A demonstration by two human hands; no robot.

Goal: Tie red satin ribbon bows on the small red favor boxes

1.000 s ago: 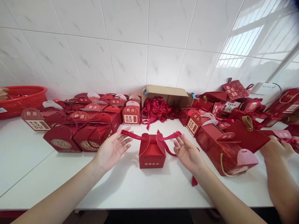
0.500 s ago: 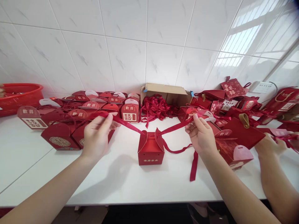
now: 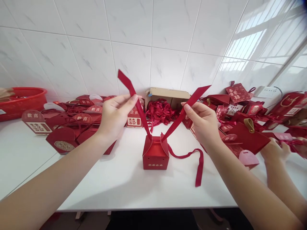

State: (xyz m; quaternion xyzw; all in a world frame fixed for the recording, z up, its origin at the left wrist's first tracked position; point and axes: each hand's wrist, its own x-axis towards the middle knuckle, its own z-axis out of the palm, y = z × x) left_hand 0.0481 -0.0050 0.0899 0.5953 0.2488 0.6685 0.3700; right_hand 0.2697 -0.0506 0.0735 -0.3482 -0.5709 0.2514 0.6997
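A small red gift box [image 3: 155, 156] with gold characters stands upright on the white table [image 3: 134, 191]. From its folded top a dark red ribbon [image 3: 177, 123] comes up in two tails. My left hand [image 3: 117, 116], up and left of the box, pinches one tail near its tip. The other tail is pinched by my right hand [image 3: 202, 119], up and right of the box, and its cut end points to the upper right. Both tails are held taut in a V. Another length of ribbon [image 3: 198, 159] trails from the box's right side onto the table.
Several red gift boxes [image 3: 63, 140] crowd the left; a heap of ribbons [image 3: 160, 111] fills a cardboard box [image 3: 170, 92] by the wall. More boxes and bags [image 3: 249, 137] lie right, where another person's hand [image 3: 275, 150] works. A red basin [image 3: 24, 108] stands far left.
Both my hands have risen and drawn closer together, my left hand moving right. The ribbon tails now slope steeply upward, with their ends showing above my fingers. The box stays put.
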